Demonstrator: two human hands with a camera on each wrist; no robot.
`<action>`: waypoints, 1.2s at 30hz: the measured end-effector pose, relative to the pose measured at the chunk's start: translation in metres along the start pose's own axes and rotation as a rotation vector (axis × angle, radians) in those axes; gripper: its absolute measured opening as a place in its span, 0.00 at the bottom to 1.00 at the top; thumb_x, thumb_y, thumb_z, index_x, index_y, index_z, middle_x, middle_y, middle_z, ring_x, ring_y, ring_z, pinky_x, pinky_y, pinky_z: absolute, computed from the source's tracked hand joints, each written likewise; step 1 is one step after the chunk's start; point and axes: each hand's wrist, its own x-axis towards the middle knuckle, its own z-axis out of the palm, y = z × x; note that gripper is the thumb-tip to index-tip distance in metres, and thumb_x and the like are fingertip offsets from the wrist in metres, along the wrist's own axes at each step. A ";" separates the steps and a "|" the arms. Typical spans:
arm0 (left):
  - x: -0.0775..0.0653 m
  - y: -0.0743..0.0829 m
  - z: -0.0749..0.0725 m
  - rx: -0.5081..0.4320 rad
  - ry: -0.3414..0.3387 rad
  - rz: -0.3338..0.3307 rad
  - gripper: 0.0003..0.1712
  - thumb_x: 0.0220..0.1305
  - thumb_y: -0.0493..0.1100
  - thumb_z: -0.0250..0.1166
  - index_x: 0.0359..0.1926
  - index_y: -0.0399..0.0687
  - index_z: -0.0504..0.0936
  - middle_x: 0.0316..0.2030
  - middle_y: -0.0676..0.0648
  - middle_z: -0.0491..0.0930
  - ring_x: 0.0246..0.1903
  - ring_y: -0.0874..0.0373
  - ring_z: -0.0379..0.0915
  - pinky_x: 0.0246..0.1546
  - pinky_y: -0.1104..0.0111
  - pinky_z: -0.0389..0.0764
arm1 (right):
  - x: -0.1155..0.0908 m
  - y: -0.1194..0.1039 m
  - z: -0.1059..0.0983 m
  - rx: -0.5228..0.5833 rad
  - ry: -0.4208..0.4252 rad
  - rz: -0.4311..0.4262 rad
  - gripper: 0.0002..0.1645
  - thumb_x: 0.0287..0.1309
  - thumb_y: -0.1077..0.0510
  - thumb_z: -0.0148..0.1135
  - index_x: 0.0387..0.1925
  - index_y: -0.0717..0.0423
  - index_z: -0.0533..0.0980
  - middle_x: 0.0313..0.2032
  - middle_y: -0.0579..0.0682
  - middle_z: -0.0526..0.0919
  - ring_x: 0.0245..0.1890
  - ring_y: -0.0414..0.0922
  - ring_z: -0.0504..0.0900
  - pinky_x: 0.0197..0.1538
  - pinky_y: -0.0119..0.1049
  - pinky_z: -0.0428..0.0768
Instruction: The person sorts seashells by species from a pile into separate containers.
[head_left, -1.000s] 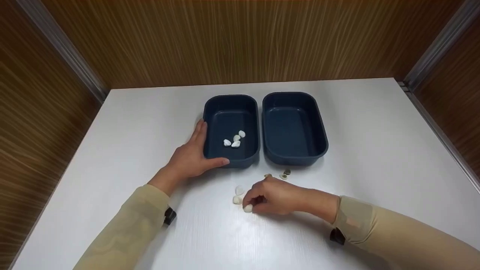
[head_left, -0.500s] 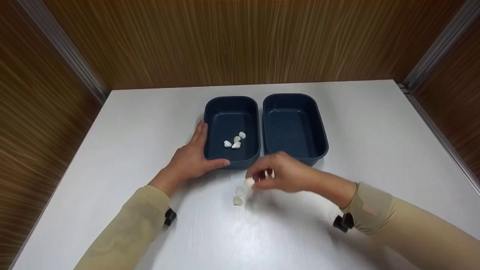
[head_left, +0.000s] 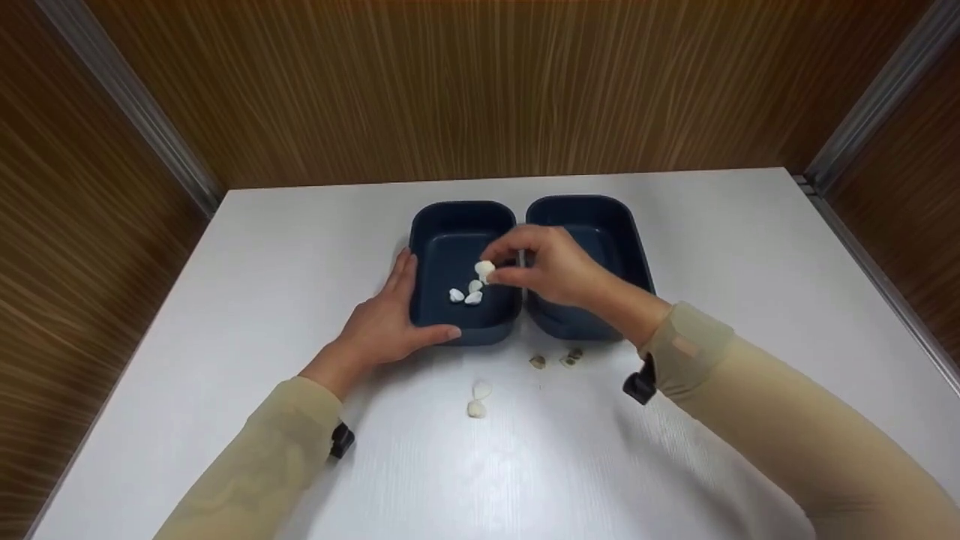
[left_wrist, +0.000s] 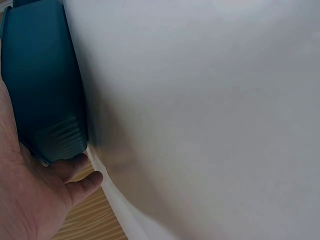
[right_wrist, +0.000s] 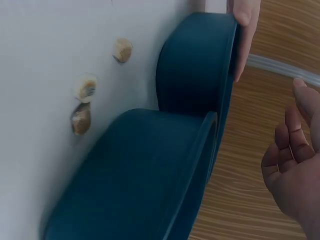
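My right hand (head_left: 559, 266) is over the left dark blue bin (head_left: 465, 336), pinching a white shell (head_left: 484, 268) between thumb and fingertips. In the right wrist view the held shell is hidden. Beneath it, a few small white shells (head_left: 473, 298) lie on the bin floor. My left hand (head_left: 381, 319) rests against that bin's near left corner, thumb along the front and straight fingers along the side. Two pale shells (head_left: 476, 409) lie on the table in front of the bin. Several brown shells (right_wrist: 122, 50) lie on the table before the right bin.
The right dark blue bin (head_left: 581, 326) stands close beside the left one, partly covered by my right forearm. Both are on a white table (head_left: 300, 240). Wood-grain panels (head_left: 495, 90) close off the back and both sides.
My right hand has picked a white shell off the table and carried it up and forward over the left bin. My left hand has stayed at the bin's corner.
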 end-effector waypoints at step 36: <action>0.003 0.001 -0.006 0.009 -0.015 -0.017 0.81 0.52 0.87 0.63 0.86 0.50 0.30 0.85 0.51 0.27 0.77 0.41 0.59 0.71 0.45 0.68 | 0.031 0.007 0.024 -0.007 0.108 0.147 0.18 0.68 0.61 0.72 0.58 0.55 0.85 0.51 0.54 0.87 0.53 0.48 0.83 0.60 0.43 0.79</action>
